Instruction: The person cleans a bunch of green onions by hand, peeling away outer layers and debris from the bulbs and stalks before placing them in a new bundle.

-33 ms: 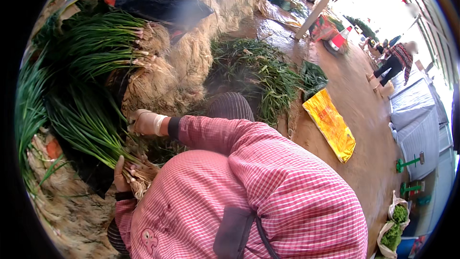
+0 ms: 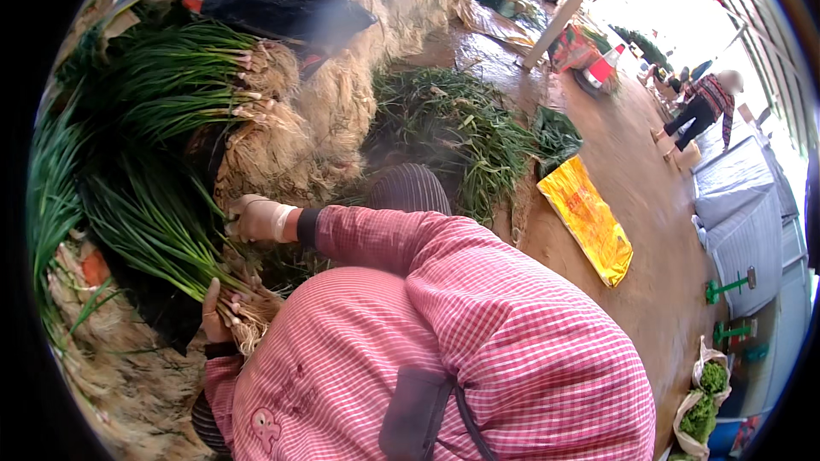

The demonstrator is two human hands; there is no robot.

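Observation:
A bunch of green onions [image 2: 171, 226] slants across a dark sheet [image 2: 162, 303], its leaves toward the upper left and its pale roots [image 2: 256, 307] close to my body. Around its stems near the root end, my left hand [image 2: 213, 313] is closed, the thumb lying along the stalks. My right hand [image 2: 263, 218], in a pale glove, is closed beside the leaves, just below a pile of tan roots. Its fingertips are partly hidden, so what they hold I cannot make out. Another stack of green onions [image 2: 184, 68] lies beyond, roots to the right.
More green onions [image 2: 53, 179] lie at the far left. Loose green leaves [image 2: 453, 132] are heaped beyond my right arm, near a yellow bag [image 2: 589, 222] on the wet brown floor. A black plastic bundle [image 2: 282, 13] lies at the back. A person [image 2: 705, 107] bends over at the far right.

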